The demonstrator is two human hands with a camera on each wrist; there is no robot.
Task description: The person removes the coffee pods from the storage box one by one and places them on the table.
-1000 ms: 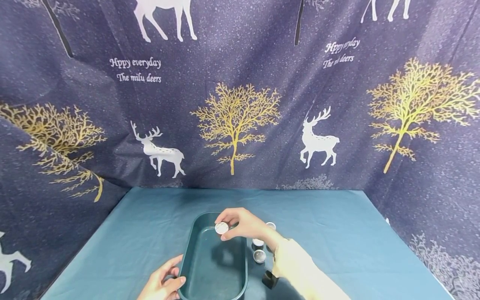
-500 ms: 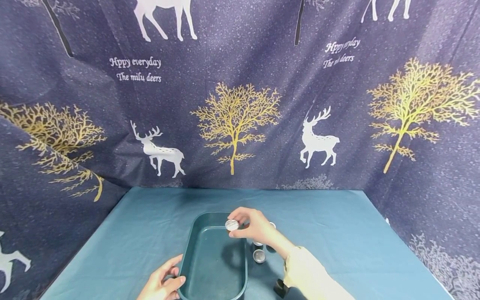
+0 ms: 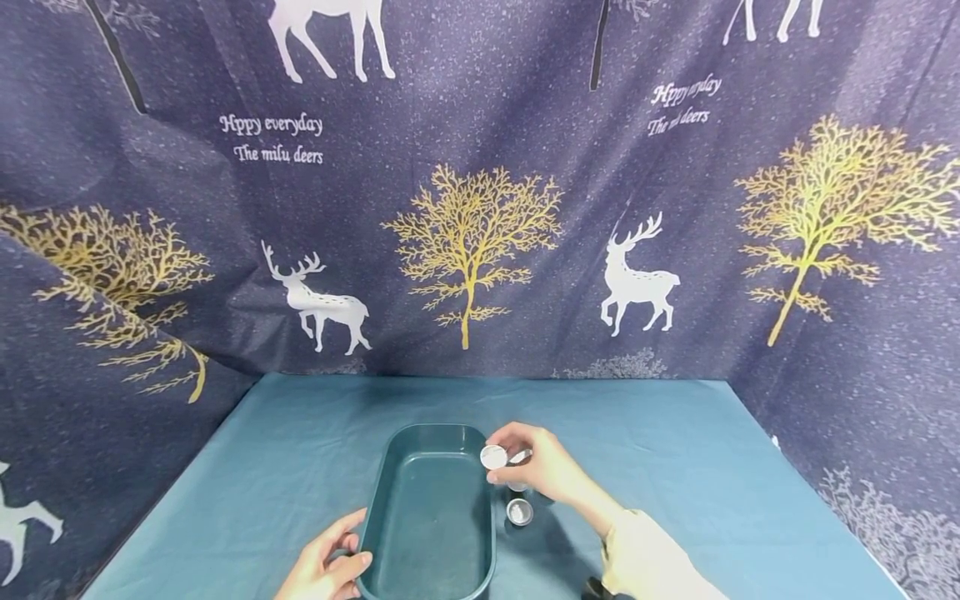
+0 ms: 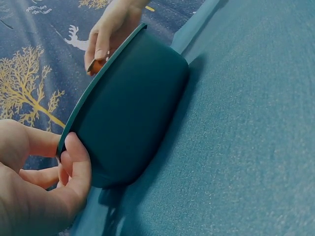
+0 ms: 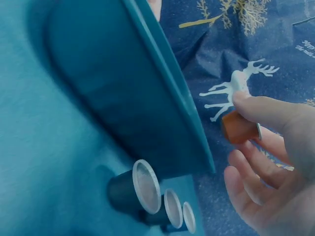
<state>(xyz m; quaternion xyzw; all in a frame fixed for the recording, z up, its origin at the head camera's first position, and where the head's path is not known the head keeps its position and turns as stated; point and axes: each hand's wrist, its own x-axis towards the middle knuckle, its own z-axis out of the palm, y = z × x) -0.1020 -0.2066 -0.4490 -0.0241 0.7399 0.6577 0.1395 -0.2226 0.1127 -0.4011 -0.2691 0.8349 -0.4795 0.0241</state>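
Observation:
My left hand pinches the left rim of a deep teal plastic tray; the left wrist view has the thumb and fingers around that rim. At the tray's far right corner, my right hand holds an orange coffee capsule between thumb and fingers, its pale round lid facing the head camera. The capsule is raised above the rim. Beside the tray's right wall stand three dark coffee capsules with pale lids, lined up in the right wrist view. My right hand partly hides them in the head view.
A teal cloth covers the table. Behind and beside it hangs a dark blue curtain printed with deer and trees. A black object, probably the wrist camera, sits at the right sleeve.
My right hand has carried the orange capsule rightward, from over the tray's inside to its right rim. The left hand and the tray stay in place.

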